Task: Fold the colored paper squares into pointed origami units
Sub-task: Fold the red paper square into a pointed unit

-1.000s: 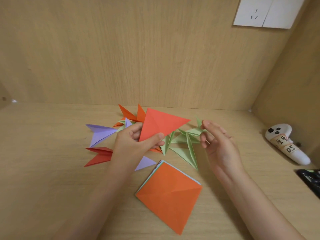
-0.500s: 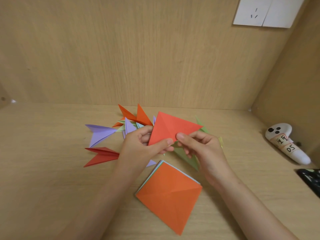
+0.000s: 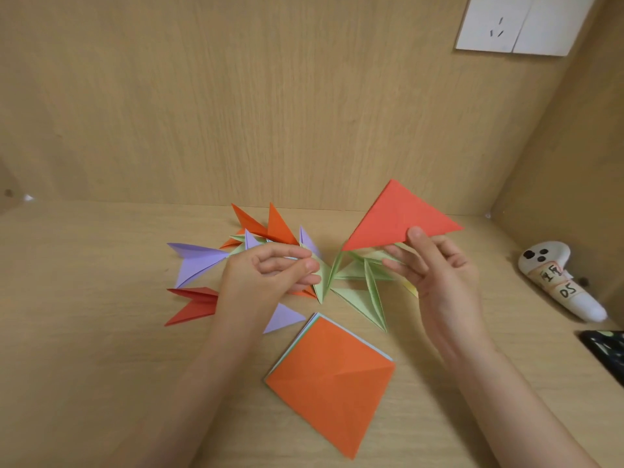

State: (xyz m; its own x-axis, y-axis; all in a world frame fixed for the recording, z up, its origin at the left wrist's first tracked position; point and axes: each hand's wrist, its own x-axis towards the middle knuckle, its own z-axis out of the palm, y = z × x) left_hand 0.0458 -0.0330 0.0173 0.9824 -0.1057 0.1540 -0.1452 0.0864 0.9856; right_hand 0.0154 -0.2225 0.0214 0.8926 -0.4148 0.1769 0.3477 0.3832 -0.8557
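Observation:
My right hand (image 3: 442, 275) pinches a red paper triangle (image 3: 398, 217) by its lower edge and holds it up above the desk. My left hand (image 3: 266, 278) hovers over the folded units with fingers loosely curled and nothing in it. A stack of paper squares (image 3: 331, 383), orange on top, lies in front of me. Finished pointed units are spread behind the hands: green ones (image 3: 361, 292), purple ones (image 3: 199, 261), orange ones (image 3: 270, 224) and a red one (image 3: 196, 302).
The wooden desk (image 3: 84, 349) is closed in by a back wall and a right side wall. A white controller with labels (image 3: 560, 282) lies at the right, and a black object (image 3: 604, 349) sits at the right edge. A white socket plate (image 3: 520, 25) hangs on the back wall.
The red triangle passed from my left hand to my right hand, which carried it up and to the right. My left hand let go and stayed low over the units.

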